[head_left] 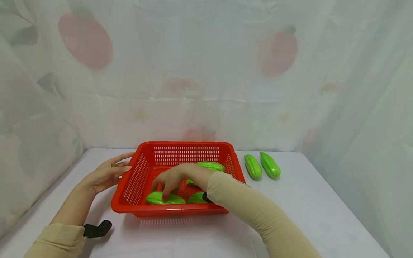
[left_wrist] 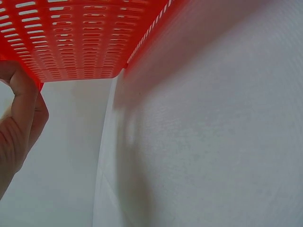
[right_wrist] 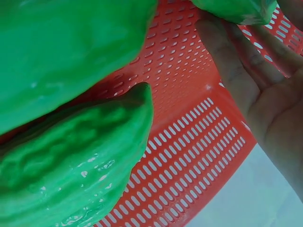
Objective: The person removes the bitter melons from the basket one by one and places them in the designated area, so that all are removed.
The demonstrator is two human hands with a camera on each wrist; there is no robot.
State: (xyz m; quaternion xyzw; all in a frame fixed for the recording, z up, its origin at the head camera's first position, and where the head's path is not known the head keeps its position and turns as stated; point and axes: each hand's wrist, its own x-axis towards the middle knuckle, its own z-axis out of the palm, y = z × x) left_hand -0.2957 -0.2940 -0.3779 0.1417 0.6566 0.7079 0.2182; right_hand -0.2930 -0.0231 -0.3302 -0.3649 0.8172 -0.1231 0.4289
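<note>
White table (head_left: pixel 322 215) beneath basket (head_left: pixel 171 207) and two gourds (head_left: pixel 253 167) (head_left: pixel 270 165)

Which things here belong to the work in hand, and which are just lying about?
In the job:
left hand, touching the basket
right hand, on the near-left gourd
other gourds inside

Apparently lying about:
two loose gourds right of the basket, untouched, though possibly involved too
</note>
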